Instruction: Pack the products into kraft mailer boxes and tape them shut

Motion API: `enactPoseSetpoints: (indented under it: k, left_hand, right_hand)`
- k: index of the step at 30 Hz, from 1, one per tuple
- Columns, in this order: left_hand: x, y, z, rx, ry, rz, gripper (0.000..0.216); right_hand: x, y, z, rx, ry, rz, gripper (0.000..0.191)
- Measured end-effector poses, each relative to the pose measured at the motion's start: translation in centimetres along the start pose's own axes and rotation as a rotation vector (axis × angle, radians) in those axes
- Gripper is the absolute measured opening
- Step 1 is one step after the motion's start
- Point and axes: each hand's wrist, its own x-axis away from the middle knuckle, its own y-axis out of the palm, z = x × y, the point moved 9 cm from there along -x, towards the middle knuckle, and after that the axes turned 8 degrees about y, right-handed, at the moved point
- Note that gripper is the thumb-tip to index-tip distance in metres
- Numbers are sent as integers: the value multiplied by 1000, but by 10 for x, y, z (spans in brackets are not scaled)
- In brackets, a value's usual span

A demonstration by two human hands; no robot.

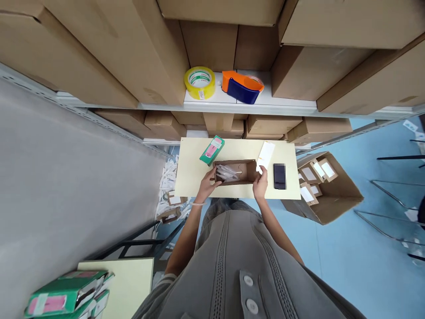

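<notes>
On the pale table sits a small open cardboard box [247, 170] with clear-wrapped whitish items [227, 173] inside, bunched toward its left end. My left hand [207, 184] grips the box's left end, its fingers curled round the wall. At the opposite end, my right hand [260, 182] holds the right wall, with its fingertips close to a white slip or flat carton [265, 155]. Just behind the box lies a green-and-pink carton [212, 149]. A dark phone-like rectangle [279, 176] rests to the right of my right hand.
Shelves ahead hold cardboard boxes, a yellow tape roll [199, 83] and an orange-and-blue tape dispenser [242, 86]. Right of the table [189, 177], a large open carton [338, 190] holds small labelled boxes. Green cartons [66, 294] are stacked lower left, and paper scraps [168, 179] lie beside the wall.
</notes>
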Motion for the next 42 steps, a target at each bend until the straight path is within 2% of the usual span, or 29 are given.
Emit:
enactPoseSetpoints:
  k: [3,6,8,10,13,16,18,21,27,31,34,38,42]
  left_hand:
    - [-2,-12,11,-13,90,-8,46]
    - [-14,-42,15,-47,165,79,31]
    - [-33,-64,6,-144,130,166,31]
    - [-57,-74,-14,-307,-10,195,48]
    - [-92,-60,-48,-500,-262,68,82]
    - [-111,-32,-67,-569,-378,-32,96]
    - [-113,-20,-72,-595,-395,-21,95]
    - [-109,-14,-77,-613,-347,62,89]
    - [-105,-31,-91,-490,-223,159,78]
    - [-89,-50,-96,-432,-237,176,81]
    - [-60,-68,-84,-407,-198,236,81]
    - [-8,-100,-40,-380,-58,337,80]
    - [38,-121,19,-381,78,363,78]
  right_hand:
    - [1,-4,-3,17,-1,8,52]
    - [5,-11,-7,26,-6,25,51]
    - [11,-16,-11,47,-21,40,51]
    - [18,-21,-15,63,-31,49,51]
    - [26,-30,-17,43,-12,71,52]
    - [31,-40,-14,18,27,110,52]
    - [33,-46,-12,5,48,140,50]
    - [36,-51,-10,-20,63,155,47]
    - [37,-50,-16,-64,45,127,43]
    - [34,-53,-26,-92,25,126,42]
    - [30,-53,-36,-133,9,96,40]
    - [22,-43,-64,-197,-45,-21,39]
    - [19,-28,-125,-213,-190,-171,41]
